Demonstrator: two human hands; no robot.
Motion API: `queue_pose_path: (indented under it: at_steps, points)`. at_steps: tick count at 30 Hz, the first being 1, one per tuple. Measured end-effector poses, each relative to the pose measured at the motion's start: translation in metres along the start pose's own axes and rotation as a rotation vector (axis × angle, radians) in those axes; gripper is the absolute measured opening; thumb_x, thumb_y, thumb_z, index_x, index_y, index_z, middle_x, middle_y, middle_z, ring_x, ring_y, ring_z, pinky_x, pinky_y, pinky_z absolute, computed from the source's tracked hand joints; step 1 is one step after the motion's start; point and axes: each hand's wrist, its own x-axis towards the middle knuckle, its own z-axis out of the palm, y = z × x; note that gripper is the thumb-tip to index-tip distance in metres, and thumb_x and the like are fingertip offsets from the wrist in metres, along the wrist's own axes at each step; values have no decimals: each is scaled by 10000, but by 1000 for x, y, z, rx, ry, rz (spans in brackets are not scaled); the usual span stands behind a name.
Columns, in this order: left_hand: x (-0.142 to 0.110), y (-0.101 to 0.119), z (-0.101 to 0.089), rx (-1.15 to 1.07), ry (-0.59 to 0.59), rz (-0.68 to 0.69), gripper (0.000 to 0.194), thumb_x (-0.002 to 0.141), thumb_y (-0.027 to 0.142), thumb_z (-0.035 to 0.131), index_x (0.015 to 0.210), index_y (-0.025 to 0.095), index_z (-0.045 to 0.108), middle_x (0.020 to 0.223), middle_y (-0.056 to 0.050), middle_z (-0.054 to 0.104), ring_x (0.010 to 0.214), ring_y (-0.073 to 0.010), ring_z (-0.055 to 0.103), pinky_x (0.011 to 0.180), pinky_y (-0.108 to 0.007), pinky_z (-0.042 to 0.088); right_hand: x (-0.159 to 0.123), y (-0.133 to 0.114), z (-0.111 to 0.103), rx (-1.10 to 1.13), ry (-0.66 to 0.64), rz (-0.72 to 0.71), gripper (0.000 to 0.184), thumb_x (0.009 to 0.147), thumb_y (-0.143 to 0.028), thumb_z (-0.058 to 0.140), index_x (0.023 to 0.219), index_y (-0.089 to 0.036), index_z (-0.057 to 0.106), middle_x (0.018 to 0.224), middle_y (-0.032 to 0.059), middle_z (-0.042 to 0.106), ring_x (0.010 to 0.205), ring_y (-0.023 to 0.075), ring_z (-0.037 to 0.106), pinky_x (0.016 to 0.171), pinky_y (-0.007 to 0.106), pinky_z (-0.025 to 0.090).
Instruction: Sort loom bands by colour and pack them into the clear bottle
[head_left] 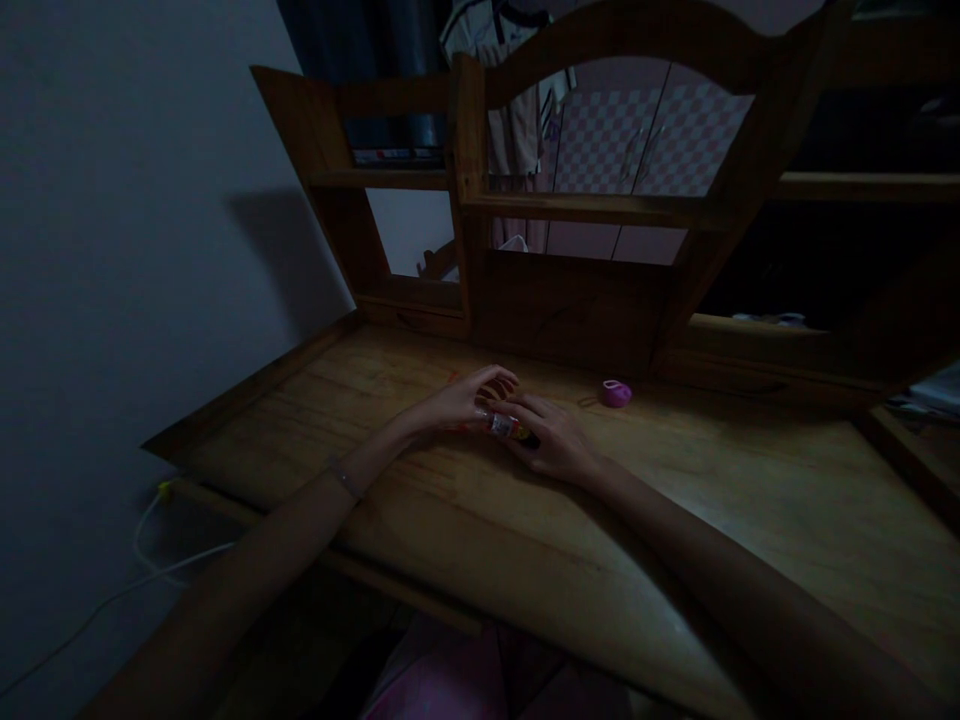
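Gripping a small printed packet (513, 429) over the wooden desk (420, 520) in the head view, had the right hand (553, 440) clamped on it and the left hand (466, 397) curled just beside, with unclear grip; could not see its contents; saw a purple object (616, 396) nearby, wooden shelves (585, 207) behind, checked cabinet doors (607, 130) beyond; could not read the packet's label (501, 424)
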Motion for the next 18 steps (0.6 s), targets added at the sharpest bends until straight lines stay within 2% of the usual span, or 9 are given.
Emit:
queue_pose_path:
  at_steps: [7, 12, 18]
  points:
    - [0, -6, 5, -81, -36, -114, 498, 647, 119, 701, 1131, 193, 613, 1012, -52, 653, 828, -171, 621, 660, -257, 483, 0, 0, -1, -6, 0, 4, 531, 886, -256, 589, 1401, -280, 460, 1339, 87, 561, 1164, 265, 573, 934, 422, 504]
    - [2, -10, 8, -144, -103, -99, 536, 661, 137, 715, 1181, 184, 595, 1160, -79, 621, 983, -207, 618, 779, -291, 496, 0, 0, 0, 6, 16, -41, 533, 893, -234, 574, 1409, -272, 445, 1322, 87, 570, 1188, 266, 559, 937, 422, 509]
    - [1, -4, 3, -253, -117, -121, 608, 654, 137, 743, 1232, 206, 568, 1245, -90, 592, 1006, -214, 626, 814, -313, 506, 2, -2, -1, 37, 34, -18, 519, 902, -264, 585, 1403, -283, 450, 1267, 96, 592, 1150, 263, 578, 930, 420, 516]
